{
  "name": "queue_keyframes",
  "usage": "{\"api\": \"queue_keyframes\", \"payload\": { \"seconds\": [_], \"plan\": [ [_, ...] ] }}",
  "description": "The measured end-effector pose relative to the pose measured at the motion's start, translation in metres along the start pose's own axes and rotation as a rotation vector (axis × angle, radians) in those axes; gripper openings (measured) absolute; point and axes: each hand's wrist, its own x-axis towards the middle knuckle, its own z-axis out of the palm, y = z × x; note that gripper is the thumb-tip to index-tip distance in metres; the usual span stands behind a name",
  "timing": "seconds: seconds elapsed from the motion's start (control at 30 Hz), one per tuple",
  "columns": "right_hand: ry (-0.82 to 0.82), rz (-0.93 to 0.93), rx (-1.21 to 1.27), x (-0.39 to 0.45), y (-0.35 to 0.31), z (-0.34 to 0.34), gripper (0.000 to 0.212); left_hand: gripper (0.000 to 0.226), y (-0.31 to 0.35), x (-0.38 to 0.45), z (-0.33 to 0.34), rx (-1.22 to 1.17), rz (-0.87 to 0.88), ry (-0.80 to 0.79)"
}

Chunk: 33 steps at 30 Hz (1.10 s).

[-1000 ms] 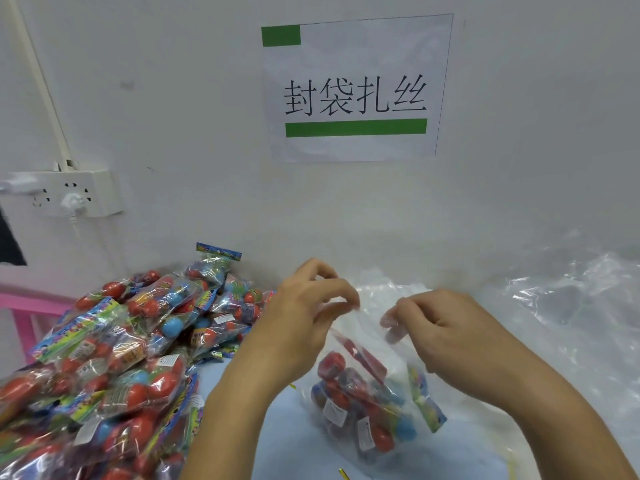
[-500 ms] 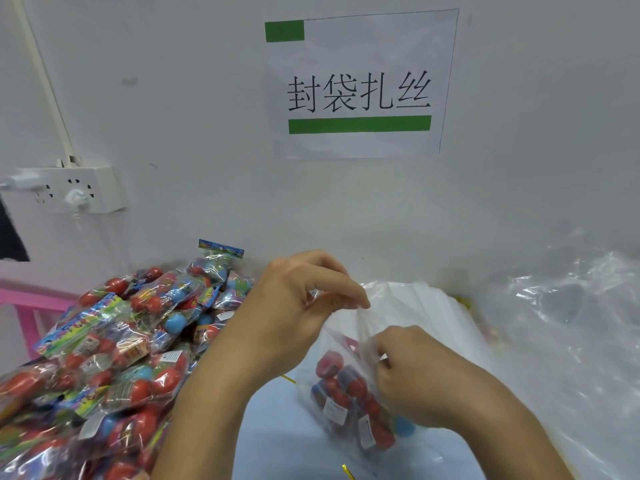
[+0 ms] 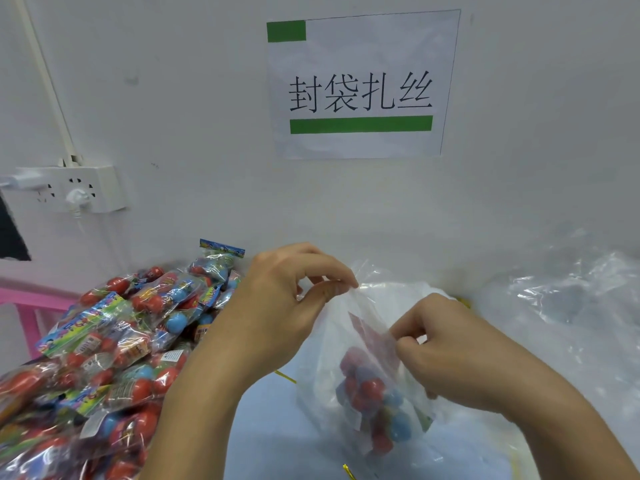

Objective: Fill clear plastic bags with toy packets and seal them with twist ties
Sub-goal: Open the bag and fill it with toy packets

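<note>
While your left hand pinches the bag top, it hangs upright; your right hand pinches its side.

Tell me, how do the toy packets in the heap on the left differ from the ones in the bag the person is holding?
The heap of packets lies loose and open on the table, while the packets in the clear bag are enclosed in plastic. The heap holds many packets; the clear bag holds only a few. Nothing touches the heap, whereas the left hand pinches the bag's top and the right hand pinches its side. Both show red and blue balls.
</note>
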Motion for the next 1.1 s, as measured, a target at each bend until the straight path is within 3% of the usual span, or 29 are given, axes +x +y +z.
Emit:
{"api": "queue_keyframes", "payload": {
  "seconds": [0.27, 0.4, 0.67, 0.8, 0.83, 0.93, 0.97, 1.03, 1.1],
  "plan": [
    [-0.162, 0.118, -0.063, -0.004, -0.002, 0.002, 0.029, 0.021, 0.005, 0.0, 0.003, 0.002, 0.03, -0.014],
    [-0.152, 0.104, -0.042, -0.004, -0.001, 0.003, 0.035, 0.022, 0.004, 0.0, 0.004, -0.005, 0.021, -0.033],
    [0.221, -0.018, 0.022, -0.002, 0.01, -0.009, 0.035, 0.022, -0.005, 0.0, 0.008, -0.03, -0.01, -0.017],
    [0.489, -0.064, 0.053, 0.001, 0.025, -0.017, 0.013, 0.025, -0.011, 0.002, 0.01, -0.044, -0.044, 0.028],
    [0.484, -0.033, 0.04, 0.0, 0.028, -0.019, 0.011, 0.026, -0.012, 0.002, 0.011, -0.041, -0.045, 0.031],
    [0.256, 0.188, -0.06, -0.003, 0.039, -0.02, 0.035, 0.023, -0.012, 0.002, 0.013, -0.05, -0.048, 0.028],
    [0.193, 0.227, -0.053, -0.005, 0.04, -0.021, 0.03, 0.022, -0.012, 0.002, 0.013, -0.056, -0.047, 0.026],
    [0.193, 0.22, 0.02, -0.003, 0.043, -0.023, 0.005, 0.02, -0.012, 0.002, 0.015, -0.059, -0.041, 0.021],
    [0.257, 0.199, 0.053, -0.003, 0.043, -0.025, 0.018, 0.02, -0.012, 0.002, 0.016, -0.054, -0.035, 0.023]
  ]
}}
